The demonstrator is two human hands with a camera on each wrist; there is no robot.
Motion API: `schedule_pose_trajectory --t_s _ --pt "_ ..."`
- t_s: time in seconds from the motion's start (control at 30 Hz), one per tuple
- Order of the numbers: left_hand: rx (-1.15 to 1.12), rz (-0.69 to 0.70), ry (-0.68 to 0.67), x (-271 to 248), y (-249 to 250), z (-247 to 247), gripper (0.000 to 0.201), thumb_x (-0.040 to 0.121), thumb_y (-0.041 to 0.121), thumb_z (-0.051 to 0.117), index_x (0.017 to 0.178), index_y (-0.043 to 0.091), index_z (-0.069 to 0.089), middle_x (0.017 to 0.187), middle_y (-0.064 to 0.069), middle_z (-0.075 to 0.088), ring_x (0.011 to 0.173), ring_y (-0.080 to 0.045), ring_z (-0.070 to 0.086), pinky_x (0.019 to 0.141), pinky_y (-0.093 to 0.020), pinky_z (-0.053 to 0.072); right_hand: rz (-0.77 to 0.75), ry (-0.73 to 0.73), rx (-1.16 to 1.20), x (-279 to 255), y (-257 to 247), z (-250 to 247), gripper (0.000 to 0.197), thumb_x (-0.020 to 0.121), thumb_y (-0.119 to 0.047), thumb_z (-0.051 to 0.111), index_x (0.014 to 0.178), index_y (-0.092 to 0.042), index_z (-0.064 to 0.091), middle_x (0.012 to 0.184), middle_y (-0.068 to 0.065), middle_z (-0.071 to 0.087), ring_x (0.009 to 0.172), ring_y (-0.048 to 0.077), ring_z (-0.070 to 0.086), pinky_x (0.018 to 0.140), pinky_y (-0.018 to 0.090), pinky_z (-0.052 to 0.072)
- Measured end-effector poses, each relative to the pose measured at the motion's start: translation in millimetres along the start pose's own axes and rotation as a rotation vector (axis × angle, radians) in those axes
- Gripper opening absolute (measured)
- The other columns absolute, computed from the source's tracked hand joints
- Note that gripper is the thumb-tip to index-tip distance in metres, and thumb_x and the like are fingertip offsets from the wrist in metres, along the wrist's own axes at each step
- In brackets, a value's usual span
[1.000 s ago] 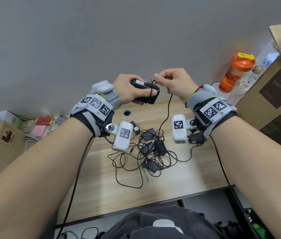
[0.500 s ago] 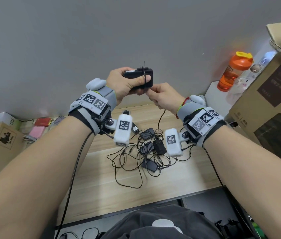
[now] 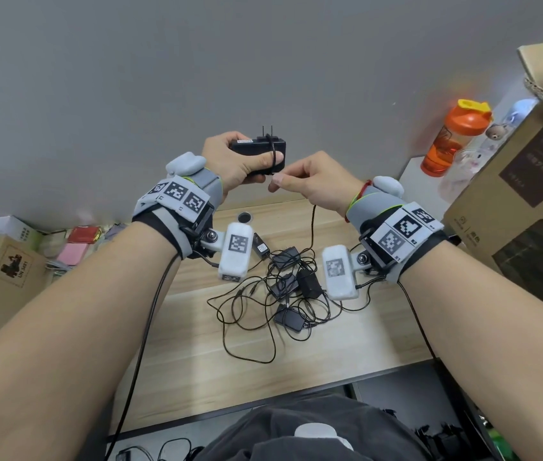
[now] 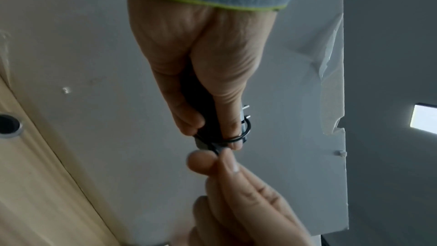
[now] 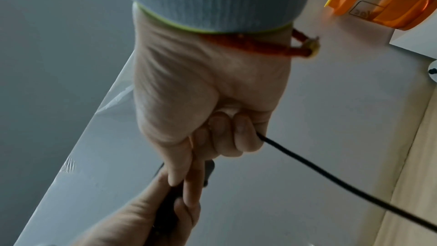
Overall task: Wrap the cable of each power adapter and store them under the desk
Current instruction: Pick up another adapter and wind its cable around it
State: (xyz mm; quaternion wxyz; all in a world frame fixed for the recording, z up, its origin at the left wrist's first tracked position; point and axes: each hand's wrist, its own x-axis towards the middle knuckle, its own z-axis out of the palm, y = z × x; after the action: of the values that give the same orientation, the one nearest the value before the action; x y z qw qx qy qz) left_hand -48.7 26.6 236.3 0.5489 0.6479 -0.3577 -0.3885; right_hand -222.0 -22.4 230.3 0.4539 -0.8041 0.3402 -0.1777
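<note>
The power adapter (image 3: 258, 148) is held up in the upper middle of the head view, above the desk (image 3: 196, 344), and the left hand (image 3: 236, 161) covers most of its black body, fingers and thumb curled round it. Its cable (image 3: 312, 227) loops once round the body, then the right hand (image 3: 313, 183) pinches it between thumb and fingertips just beside the adapter. Lower in the frame, the other adapters (image 3: 291, 287) lie in a tangle on the desk, partly hidden behind the wrist cameras.

Your left hand (image 3: 240, 158) covers much of the adapter (image 3: 256, 148); box (image 3: 529, 201) lettering blurs beyond reading.
</note>
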Motion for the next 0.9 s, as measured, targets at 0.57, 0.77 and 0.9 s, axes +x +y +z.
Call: schedule_pose_trajectory --t_s 0.57,0.77,0.9 --pt "0.458 0.109 -0.224 -5 5 3 0.039 0.049 0.047 0.094 0.071 0.025 0.069 0.063 0.010 0.062 0.061 -0.010 0.056 0.065 -0.029 0.049 -0.062 0.316 0.152 21 7 -30 0.021 0.096 -0.023 0.063 0.079 -0.012 0.068 0.058 -0.015 0.056 0.043 -0.004 0.044 0.047 0.008 0.034" --pt "0.342 0.169 -0.210 -8 8 11 0.031 0.063 0.023 0.092 0.071 0.018 0.063 0.066 0.002 0.056 0.061 -0.011 0.053 0.061 -0.026 0.054 0.008 0.280 0.133 18 19 -20 0.030 0.099 -0.029 0.058 0.072 -0.018 0.065 0.043 -0.017 0.046 0.040 0.002 0.038 0.044 0.011 0.031" --pt "0.286 0.174 -0.178 -9 10 14 0.033 0.066 0.024 0.091 0.067 0.017 0.059 0.063 0.003 0.056 0.054 -0.006 0.052 0.055 -0.021 0.049 0.093 0.204 0.183 18 27 -10 0.031 0.095 -0.027 0.057 0.080 0.000 0.063 0.058 -0.002 0.035 0.053 0.016 0.025 0.049 0.026 0.021"
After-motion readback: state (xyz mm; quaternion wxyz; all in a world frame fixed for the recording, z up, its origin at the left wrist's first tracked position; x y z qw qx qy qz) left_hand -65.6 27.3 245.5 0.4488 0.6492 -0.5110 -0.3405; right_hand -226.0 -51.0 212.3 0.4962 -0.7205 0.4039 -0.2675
